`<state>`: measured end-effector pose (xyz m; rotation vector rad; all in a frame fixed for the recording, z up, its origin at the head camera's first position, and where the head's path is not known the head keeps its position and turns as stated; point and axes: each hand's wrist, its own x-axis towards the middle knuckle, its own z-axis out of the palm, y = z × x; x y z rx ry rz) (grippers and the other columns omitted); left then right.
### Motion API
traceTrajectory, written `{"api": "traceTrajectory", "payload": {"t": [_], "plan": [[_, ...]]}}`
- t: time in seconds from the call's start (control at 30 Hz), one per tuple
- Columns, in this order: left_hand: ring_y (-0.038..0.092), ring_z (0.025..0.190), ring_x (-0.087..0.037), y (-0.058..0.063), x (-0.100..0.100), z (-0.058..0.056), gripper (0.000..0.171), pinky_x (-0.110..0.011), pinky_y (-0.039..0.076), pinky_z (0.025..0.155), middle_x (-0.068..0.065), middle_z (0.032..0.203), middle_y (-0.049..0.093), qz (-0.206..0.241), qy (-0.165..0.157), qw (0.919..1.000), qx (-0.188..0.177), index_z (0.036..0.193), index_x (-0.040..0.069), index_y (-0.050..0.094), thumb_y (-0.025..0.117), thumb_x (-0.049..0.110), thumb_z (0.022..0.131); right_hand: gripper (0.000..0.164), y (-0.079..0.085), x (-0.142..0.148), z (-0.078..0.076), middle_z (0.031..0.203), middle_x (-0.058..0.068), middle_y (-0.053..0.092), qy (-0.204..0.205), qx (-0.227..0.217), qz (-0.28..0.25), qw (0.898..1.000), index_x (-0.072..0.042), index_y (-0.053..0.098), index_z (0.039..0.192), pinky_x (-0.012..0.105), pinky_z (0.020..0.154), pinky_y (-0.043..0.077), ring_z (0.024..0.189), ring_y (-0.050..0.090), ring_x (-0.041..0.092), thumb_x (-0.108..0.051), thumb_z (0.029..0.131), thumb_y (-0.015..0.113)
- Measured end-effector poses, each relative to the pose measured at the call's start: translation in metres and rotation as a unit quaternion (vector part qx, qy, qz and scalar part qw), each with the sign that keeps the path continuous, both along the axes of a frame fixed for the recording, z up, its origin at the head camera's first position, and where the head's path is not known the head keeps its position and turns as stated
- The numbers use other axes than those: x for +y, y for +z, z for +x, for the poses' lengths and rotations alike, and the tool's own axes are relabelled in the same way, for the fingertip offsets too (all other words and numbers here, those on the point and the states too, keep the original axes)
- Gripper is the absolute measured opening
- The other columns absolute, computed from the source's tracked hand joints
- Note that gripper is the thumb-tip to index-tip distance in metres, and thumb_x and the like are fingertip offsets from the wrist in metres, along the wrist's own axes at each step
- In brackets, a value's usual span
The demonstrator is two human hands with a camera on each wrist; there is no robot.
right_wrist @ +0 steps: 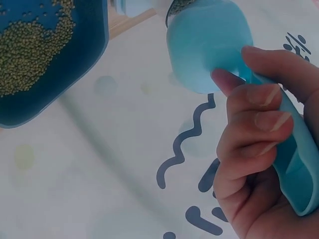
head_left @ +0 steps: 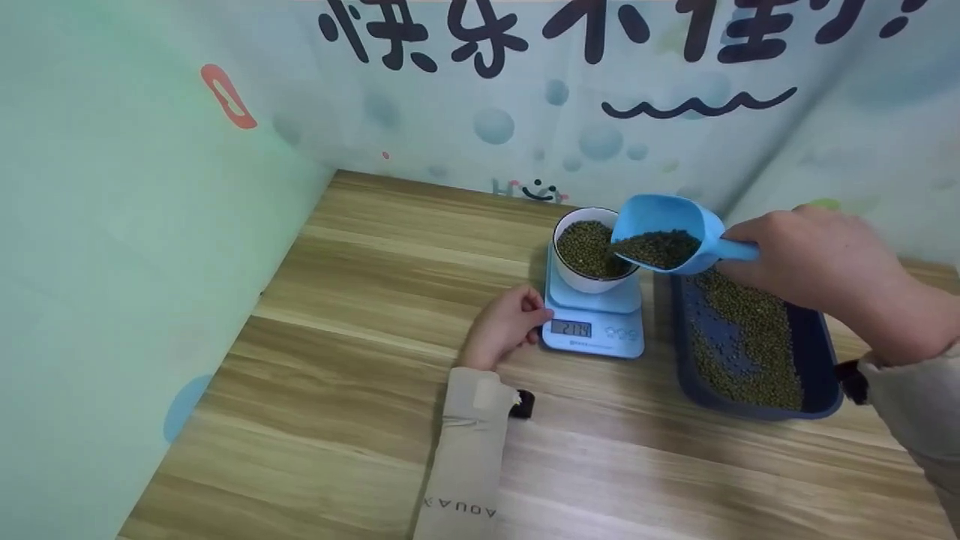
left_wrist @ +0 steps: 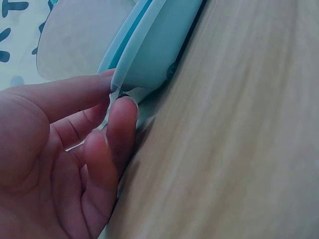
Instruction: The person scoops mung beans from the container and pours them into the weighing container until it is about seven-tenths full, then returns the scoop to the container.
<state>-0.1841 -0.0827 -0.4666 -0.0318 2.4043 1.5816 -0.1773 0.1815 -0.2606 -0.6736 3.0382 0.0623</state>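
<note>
My right hand grips the handle of a blue scoop, fingers curled round it. Dark green mung beans lie in the scoop, whose lip is tipped over the right rim of a white bowl. The bowl, well filled with mung beans, stands on the platform of a light blue kitchen scale with digits lit on its display. At the scale's front left edge is my left hand; in the left wrist view its thumb and a finger pinch that edge.
Right of the scale stands a dark blue tub with more mung beans spread over its floor, partly under my right forearm. The wooden table meets a printed backdrop behind the scale and on the left.
</note>
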Motion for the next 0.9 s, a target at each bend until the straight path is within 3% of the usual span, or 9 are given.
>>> {"api": "traceTrajectory", "payload": {"t": [0.4,0.9], "plan": [[0.054,0.054,-0.016,-0.001,0.001,-0.001,0.013,-0.024,0.04,0.044,-0.005,0.065,0.057,0.004,-0.001,1.0,0.004,0.083,0.015,0.052,0.062,0.024,0.084,0.029,0.002,-0.004,0.003,0.049,-0.002,0.039,0.019,0.03,-0.014,0.999,-0.017,0.041,0.055,0.029,0.04,0.028,0.044,0.037,0.015,-0.02,0.079,0.057],[0.054,0.055,-0.016,0.0,0.001,-0.001,0.013,-0.024,0.041,0.046,-0.004,0.066,0.057,0.004,0.005,1.0,-0.007,0.083,0.016,0.053,0.062,0.025,0.084,0.026,0.004,-0.002,-0.009,0.051,0.0,0.043,-0.015,-0.002,-0.019,1.0,-0.014,0.045,0.059,0.03,0.04,0.03,0.046,0.041,0.017,-0.021,0.081,0.056]]}}
